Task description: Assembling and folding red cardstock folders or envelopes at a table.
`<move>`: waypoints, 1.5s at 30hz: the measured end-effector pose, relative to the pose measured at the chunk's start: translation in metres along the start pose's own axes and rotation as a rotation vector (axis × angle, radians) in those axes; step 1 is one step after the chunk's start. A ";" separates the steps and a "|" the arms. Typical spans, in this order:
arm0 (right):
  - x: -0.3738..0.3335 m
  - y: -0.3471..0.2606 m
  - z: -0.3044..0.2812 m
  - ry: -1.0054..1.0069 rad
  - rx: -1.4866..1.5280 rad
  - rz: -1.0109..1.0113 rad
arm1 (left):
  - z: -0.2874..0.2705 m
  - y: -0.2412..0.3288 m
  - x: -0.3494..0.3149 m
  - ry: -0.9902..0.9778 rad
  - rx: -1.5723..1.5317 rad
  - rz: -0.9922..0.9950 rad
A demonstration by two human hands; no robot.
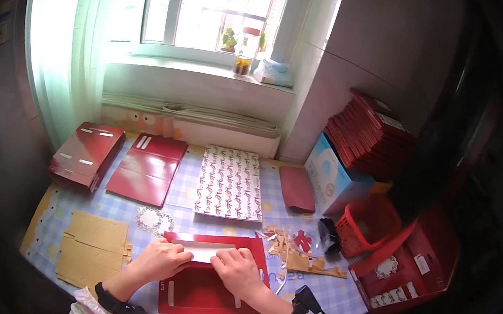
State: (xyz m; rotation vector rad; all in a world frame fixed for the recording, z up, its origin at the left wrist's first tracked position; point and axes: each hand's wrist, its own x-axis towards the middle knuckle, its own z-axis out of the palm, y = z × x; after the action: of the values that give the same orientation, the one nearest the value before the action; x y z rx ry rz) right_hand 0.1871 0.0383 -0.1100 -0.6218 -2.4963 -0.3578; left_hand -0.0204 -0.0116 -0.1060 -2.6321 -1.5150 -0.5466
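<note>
A glossy red cardboard sheet (203, 297) lies flat on the table in front of me, with narrow white strips near its sides. Across its far part runs a white flap (205, 251), and I cannot tell whether it is a folded piece of the sheet or a separate piece. My left hand (163, 262) pinches the flap's left end, fingers bent over it. At the right end my right hand (239, 272) grips it in the same way. The fingertips partly hide the flap's edges. Black bands with small devices sit on both wrists.
Behind lie red folded card stacks (148, 167), a patterned sheet stack (231, 184) and a dark red piece (296, 188). Brown cardboard (92, 250) is at left. On the right are paper scraps (279, 241), a red basket (370, 245), an open red box (400, 292) and a blue-white box (337, 178).
</note>
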 end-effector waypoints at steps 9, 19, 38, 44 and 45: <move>-0.010 -0.018 -0.002 -0.156 0.019 -0.106 | -0.004 0.013 -0.002 -0.057 0.167 0.241; -0.012 -0.023 0.000 -0.235 0.229 0.006 | 0.009 0.058 -0.020 -0.266 0.527 0.141; -0.006 0.018 0.001 -0.649 0.836 0.207 | -0.003 0.043 -0.009 -0.208 0.131 -0.075; -0.004 0.014 -0.002 -0.649 0.900 0.244 | 0.000 0.043 -0.009 -0.157 0.188 0.030; -0.005 0.014 -0.001 -0.650 0.901 0.240 | 0.002 0.044 -0.010 -0.145 0.201 0.045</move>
State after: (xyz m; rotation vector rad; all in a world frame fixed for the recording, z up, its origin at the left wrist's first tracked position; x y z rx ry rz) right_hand 0.1978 0.0480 -0.1100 -0.6848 -2.7126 1.1675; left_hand 0.0127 -0.0423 -0.1052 -2.5901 -1.4571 -0.1921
